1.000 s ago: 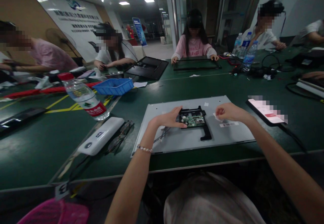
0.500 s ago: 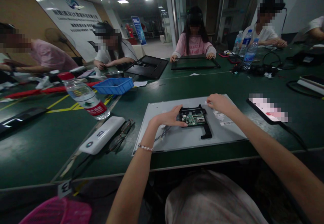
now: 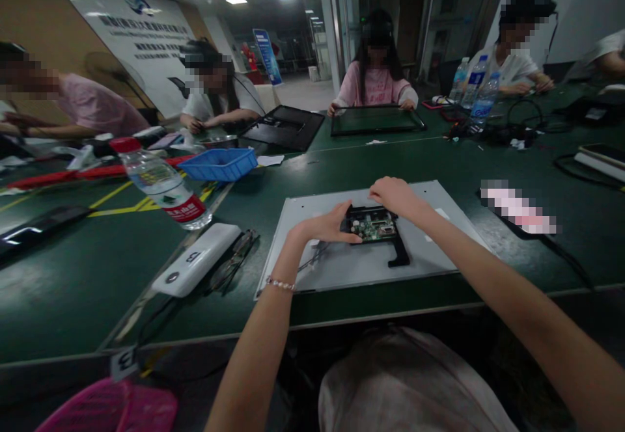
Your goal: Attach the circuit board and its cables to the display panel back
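A light grey flat panel (image 3: 336, 274) lies on the green table in front of me. On it rests a black plastic bracket (image 3: 400, 252) that carries a green circuit board (image 3: 374, 228). My left hand (image 3: 326, 225) grips the bracket's left side, thumb along the lower edge and fingers at the upper left corner. Over the bracket's upper right edge is my right hand (image 3: 394, 195), its fingers curled together and pointing down; anything between the fingertips is hidden. Thin cables (image 3: 312, 259) run out on the panel below my left wrist.
Left of the panel are glasses (image 3: 233, 263), a white power bank (image 3: 198, 259), a water bottle (image 3: 166, 188) and a blue tray (image 3: 219, 165). A phone (image 3: 517, 209) with a cable lies at the right. Across the table a person holds a black frame (image 3: 378, 134); several others sit around.
My right hand has moved left, from the labels on the panel to the bracket's upper right edge. My left hand stays on the bracket.
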Demonstrator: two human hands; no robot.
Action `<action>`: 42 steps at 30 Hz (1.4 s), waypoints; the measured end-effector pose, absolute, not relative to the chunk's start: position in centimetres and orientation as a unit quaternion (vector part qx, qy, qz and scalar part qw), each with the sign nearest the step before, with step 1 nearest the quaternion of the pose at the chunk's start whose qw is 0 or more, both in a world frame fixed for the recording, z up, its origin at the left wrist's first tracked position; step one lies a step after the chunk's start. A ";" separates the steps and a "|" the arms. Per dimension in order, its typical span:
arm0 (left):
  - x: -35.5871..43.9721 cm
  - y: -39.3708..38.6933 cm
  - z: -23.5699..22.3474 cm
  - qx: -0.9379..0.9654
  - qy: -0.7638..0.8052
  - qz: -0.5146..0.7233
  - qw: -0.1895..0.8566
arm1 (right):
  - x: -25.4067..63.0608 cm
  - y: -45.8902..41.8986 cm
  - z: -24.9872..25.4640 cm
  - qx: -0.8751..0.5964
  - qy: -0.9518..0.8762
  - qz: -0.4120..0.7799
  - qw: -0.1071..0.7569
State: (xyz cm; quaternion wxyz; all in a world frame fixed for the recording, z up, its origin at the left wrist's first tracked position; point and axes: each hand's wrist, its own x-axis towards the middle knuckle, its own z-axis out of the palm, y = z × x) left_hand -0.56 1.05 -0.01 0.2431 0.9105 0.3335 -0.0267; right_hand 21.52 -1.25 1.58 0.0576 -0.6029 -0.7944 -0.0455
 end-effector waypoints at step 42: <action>-0.6 1.4 -0.3 0.919 0.297 0.006 0.259 | 19.1 0.0 -1.6 -0.506 -0.829 0.117 0.209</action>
